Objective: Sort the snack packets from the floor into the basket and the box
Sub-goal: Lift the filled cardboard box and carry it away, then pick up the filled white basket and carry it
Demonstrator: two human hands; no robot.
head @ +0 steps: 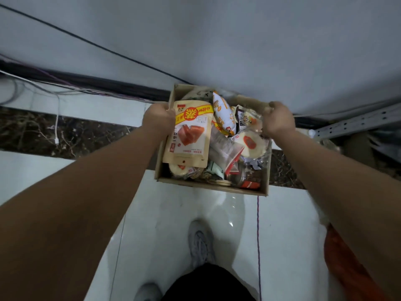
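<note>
While the person stands on the white floor [173,213], both arms reach out and hold the box [213,187] between them, out past the grey shoe [200,242] and close to the wall [217,40]. The left hand [158,118] grips the left side of the box with its fingers curled over the edge. The right hand [278,120] grips the right side the same way. Snack packets fill the box to the top. A big tan packet [188,135] lies on the left, touching the left hand. A round cake [251,144] sits on the right, just beside the right hand. A white cable [56,118] hangs down far off on the left.
</note>
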